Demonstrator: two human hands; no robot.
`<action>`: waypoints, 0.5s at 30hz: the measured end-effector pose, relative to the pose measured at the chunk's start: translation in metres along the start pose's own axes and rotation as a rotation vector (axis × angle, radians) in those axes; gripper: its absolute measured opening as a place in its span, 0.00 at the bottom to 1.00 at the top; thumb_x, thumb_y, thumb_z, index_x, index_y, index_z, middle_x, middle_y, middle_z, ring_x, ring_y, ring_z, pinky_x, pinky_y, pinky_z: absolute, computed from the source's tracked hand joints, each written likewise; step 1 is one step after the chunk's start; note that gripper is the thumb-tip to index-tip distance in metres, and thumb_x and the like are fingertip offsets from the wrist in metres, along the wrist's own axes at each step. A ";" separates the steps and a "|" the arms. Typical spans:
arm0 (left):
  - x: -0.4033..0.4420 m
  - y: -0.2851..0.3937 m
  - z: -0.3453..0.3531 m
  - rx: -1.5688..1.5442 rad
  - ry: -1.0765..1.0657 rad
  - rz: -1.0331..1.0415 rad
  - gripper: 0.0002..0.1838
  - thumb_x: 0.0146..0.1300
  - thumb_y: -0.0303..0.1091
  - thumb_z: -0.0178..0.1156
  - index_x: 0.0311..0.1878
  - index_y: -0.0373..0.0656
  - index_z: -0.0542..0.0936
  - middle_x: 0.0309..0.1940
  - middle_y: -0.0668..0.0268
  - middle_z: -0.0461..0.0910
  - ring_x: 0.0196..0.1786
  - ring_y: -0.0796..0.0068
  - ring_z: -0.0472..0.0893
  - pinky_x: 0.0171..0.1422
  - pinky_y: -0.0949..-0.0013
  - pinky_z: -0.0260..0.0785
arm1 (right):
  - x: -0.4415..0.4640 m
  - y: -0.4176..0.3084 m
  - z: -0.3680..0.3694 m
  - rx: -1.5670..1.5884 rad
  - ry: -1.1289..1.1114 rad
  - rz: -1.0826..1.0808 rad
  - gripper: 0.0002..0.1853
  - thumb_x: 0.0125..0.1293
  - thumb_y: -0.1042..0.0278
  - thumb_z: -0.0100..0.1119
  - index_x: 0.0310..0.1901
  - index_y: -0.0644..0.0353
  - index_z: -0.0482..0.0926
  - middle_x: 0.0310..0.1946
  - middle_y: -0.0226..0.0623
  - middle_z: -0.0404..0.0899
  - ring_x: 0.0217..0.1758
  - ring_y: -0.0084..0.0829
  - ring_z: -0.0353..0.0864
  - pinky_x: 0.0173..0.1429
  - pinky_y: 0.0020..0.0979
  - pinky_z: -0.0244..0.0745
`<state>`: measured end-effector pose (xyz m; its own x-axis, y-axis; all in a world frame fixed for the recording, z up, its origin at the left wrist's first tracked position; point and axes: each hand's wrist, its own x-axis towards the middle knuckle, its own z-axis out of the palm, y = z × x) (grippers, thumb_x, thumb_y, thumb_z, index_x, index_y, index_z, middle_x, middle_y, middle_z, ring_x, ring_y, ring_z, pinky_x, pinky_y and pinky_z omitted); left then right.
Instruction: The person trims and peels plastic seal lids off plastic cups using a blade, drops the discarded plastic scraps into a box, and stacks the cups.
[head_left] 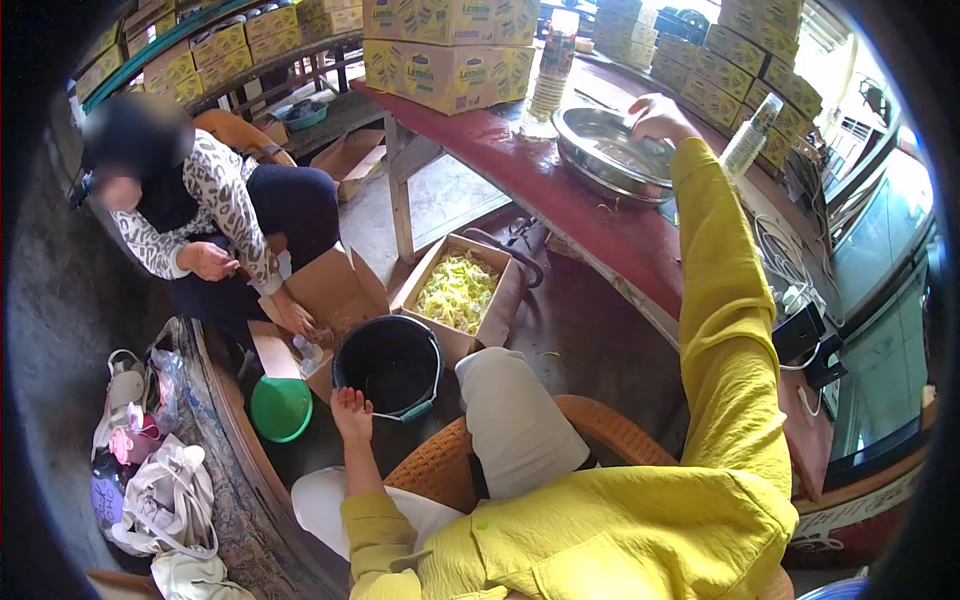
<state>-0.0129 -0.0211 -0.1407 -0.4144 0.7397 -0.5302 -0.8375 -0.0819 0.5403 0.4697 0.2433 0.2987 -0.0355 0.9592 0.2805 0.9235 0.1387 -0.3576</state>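
Note:
My right hand reaches out over a shiny steel basin on the red table. Its fingers bend down together at the basin's inner side; anything small between them is too hard to see. My left hand is beside the near edge of a black bucket, palm turned up and fingers loosely apart, with nothing visible in it. The bucket's inside is dark. Behind it, a cardboard box holds a heap of yellow-green strips.
Stacked plastic cups and another cup stack flank the basin on the red table. Yellow lemon cartons stand behind. At left a seated person reaches into an open box. A green lid lies near the bucket.

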 end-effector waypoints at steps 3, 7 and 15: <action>0.009 0.004 -0.021 0.015 0.061 -0.001 0.15 0.55 0.52 0.55 0.35 0.53 0.69 0.32 0.77 0.69 0.38 0.79 0.70 0.43 0.68 0.60 | 0.004 0.014 0.029 -0.100 -0.125 0.069 0.23 0.30 0.75 0.63 0.37 0.60 0.79 0.30 0.39 0.79 0.31 0.29 0.78 0.35 0.29 0.73; 0.011 0.007 -0.028 0.020 0.165 0.033 0.16 0.54 0.53 0.55 0.36 0.53 0.69 0.33 0.77 0.69 0.39 0.79 0.69 0.44 0.68 0.58 | -0.002 0.015 0.039 -0.204 -0.225 0.152 0.18 0.32 0.75 0.60 0.33 0.59 0.81 0.30 0.40 0.80 0.35 0.31 0.79 0.40 0.30 0.73; 0.009 0.005 -0.025 0.048 0.105 0.005 0.17 0.53 0.52 0.56 0.39 0.52 0.69 0.34 0.76 0.68 0.39 0.79 0.69 0.44 0.68 0.58 | -0.008 0.026 0.037 -0.107 -0.137 0.086 0.18 0.30 0.77 0.61 0.31 0.59 0.81 0.25 0.38 0.80 0.28 0.31 0.79 0.30 0.31 0.72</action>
<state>-0.0296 -0.0317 -0.1594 -0.4555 0.6649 -0.5920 -0.8184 -0.0510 0.5723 0.4797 0.2482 0.2545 0.0000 0.9920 0.1263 0.9605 0.0351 -0.2760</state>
